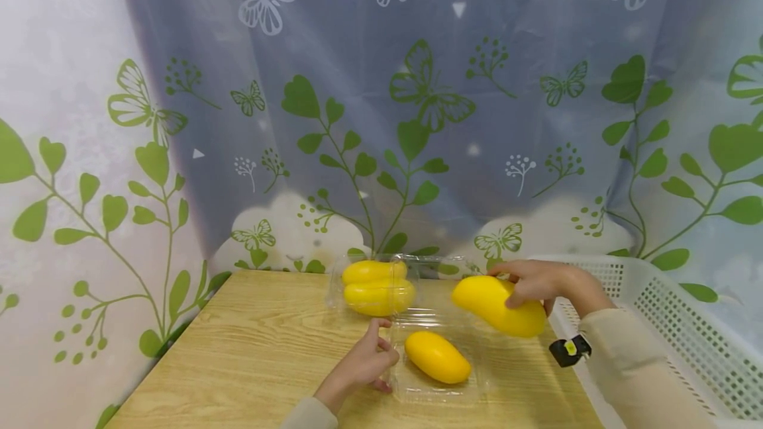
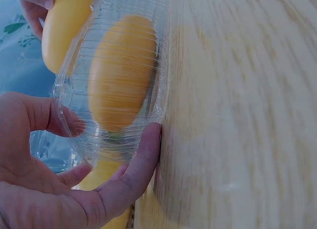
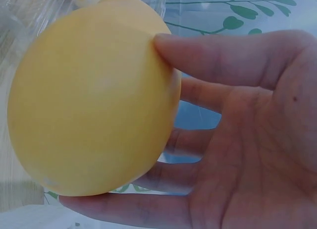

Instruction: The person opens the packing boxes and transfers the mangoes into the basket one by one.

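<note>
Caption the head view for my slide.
Right hand holds one yellow fruit; left hand touches a clear container where another fruit lies.

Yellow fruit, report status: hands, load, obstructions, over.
Right hand grips a yellow fruit, off the table. Left hand holds edge of clear container. Another fruit lies inside; nothing visibly blocks the way.

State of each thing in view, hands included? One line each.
Near clear plastic container: open, one mango inside
Near mango: lying lengthwise in that container
Far clear plastic container: two mangoes inside; can't tell if shut
Two far mangoes: lying side by side
Held mango: raised, in the right hand
Right hand: gripping held mango
Left hand: holding near container's side
White basket: upright, open-topped
</note>
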